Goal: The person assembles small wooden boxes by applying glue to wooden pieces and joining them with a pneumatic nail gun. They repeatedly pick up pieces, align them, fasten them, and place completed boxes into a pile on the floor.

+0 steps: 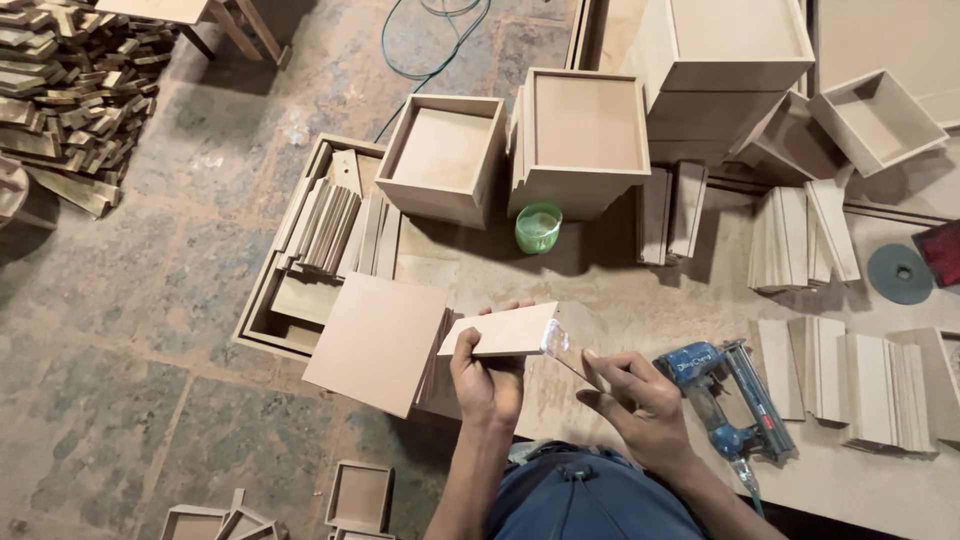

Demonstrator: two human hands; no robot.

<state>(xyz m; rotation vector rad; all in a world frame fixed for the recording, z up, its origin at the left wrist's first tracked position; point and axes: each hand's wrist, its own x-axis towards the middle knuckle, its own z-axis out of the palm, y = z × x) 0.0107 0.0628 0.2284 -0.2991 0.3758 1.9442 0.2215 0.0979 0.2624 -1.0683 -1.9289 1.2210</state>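
Note:
My left hand (pixel 487 378) grips a small rectangular fibreboard panel (pixel 500 328) from below and holds it flat in front of me. My right hand (pixel 640 395) pinches a thin stick (pixel 570 355) whose tip carries a whitish blob at the panel's right edge. A green cup (pixel 538 228) stands on the board surface beyond the panel. Just right of my right hand lies a blue nail gun (pixel 730 395).
A square board (pixel 375 340) leans left of my hands. Open fibreboard boxes (pixel 440 155) (pixel 585 135) stand behind the cup. Stacks of cut panels (pixel 800 240) (pixel 880 385) and a grey disc (pixel 900 273) lie at right. A scrap wood pile (pixel 70 90) fills the far left floor.

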